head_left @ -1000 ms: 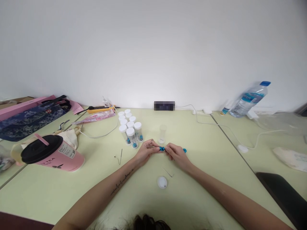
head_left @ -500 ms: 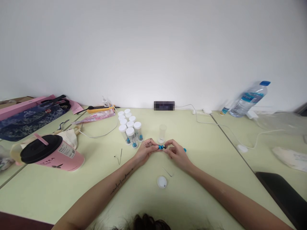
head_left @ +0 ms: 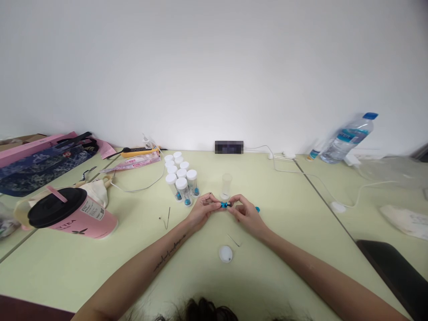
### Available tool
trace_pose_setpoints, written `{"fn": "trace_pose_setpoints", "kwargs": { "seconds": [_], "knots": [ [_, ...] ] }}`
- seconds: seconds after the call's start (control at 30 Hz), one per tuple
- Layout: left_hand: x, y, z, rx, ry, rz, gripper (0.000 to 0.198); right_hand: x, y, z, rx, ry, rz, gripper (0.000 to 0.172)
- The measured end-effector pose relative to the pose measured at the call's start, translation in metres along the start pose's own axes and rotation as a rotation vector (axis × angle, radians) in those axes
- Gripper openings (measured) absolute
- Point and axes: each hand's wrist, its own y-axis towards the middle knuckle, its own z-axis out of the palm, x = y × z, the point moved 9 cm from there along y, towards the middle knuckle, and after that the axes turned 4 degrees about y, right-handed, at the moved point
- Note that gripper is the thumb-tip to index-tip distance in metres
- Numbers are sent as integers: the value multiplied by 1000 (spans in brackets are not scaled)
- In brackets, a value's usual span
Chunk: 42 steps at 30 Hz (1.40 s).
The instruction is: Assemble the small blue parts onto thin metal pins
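Left hand (head_left: 201, 212): fingers pinched one end of a small blue part (head_left: 224, 205). Right hand (head_left: 248, 216): fingers pinched its dark end. Part sat between the hands, just in front of an upright clear tube (head_left: 226, 182); fingertips covered both ends, so couldn't read its full shape, or whether it touched the bench (head_left: 284, 272). Thin metal piece (head_left: 205, 199) at the left hand was mostly lost among the fingers. Second blue piece (head_left: 257, 209) only peeked out past the right hand. White cap (head_left: 224, 253) lay nearer the body, dark speck on it unidentifiable; thin bent rod (head_left: 234, 240) beside it. Capped tubes (head_left: 182, 173) overlapped, rear contents blocked. Black slab (head_left: 394, 272) ran out of frame; display (head_left: 229, 147) pixelated.
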Motion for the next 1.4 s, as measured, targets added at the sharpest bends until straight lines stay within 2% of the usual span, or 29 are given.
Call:
{"fn": "trace_pose_setpoints", "kwargs": {
  "seconds": [0.1,0.23,0.4,0.6,0.77,0.83,1.07,1.3,1.4],
  "knots": [
    [1,0,1,6,5,-3,18,-2,2,-2,-7,-9,1,29],
    [1,-1,3,11,9,-6,18,-3,3,-1,15,-32,1,40],
    [-1,0,1,0,5,4,17,1,0,1,14,-19,9,25],
    [-2,0,1,-4,9,13,18,1,0,-1,0,-8,10,25],
    [-2,-1,3,5,16,5,19,-3,3,1,33,-13,11,41],
    [-2,-1,3,4,15,4,19,-3,3,2,41,-14,13,42],
    [-2,0,1,-13,7,6,19,2,-1,1,24,3,13,29],
    [-1,-1,2,-6,15,3,21,-6,2,1,19,8,26,47],
    [-1,-1,2,-5,14,5,20,-4,1,2,24,5,22,40]
  ]
}}
